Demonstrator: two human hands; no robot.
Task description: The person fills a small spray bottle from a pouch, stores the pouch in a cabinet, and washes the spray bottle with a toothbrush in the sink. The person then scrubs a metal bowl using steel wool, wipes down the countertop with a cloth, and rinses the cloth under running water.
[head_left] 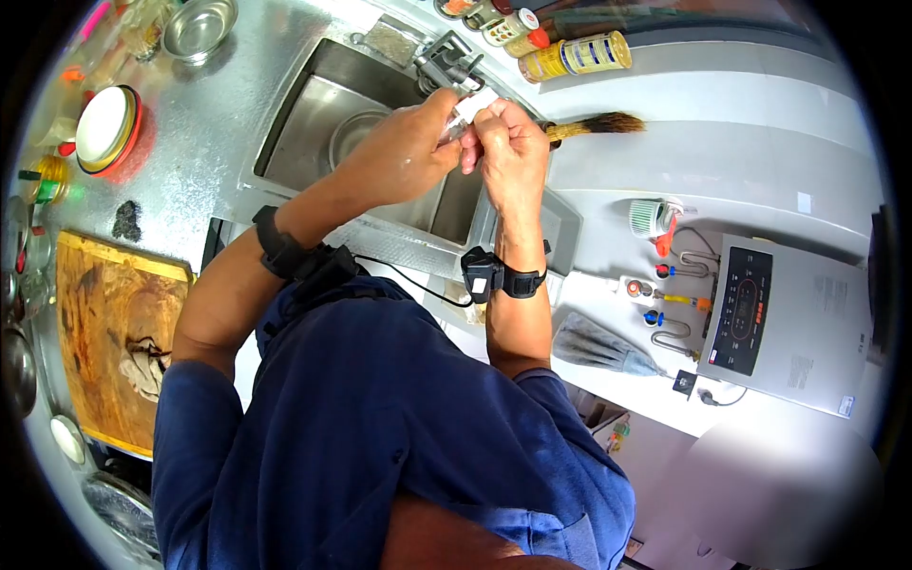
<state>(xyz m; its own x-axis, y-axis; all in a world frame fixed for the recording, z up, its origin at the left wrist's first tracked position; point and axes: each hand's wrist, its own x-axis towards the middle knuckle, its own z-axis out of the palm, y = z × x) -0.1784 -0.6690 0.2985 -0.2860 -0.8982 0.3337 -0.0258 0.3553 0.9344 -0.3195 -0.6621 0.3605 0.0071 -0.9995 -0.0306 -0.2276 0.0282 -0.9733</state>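
Both my hands meet over the far right edge of the steel sink [302, 133], close to the tap [445, 66]. Fingers of my left hand [404, 152] are closed around a small white object [478, 102], which has a clear, shiny part low down between the hands. My right hand [515, 152] pinches the same white object from the other side. What exactly the object is cannot be made out. A round metal bowl [350, 133] sits in the sink, partly hidden behind my left hand.
Stacked bowls [101, 125], a metal bowl [199, 30] and a wooden board [104, 323] with a cloth [145, 369] are at the left. Jars [575, 57] line the ledge, near a brush [608, 124]. A grey cloth [598, 347] and water heater [788, 323] are at the right.
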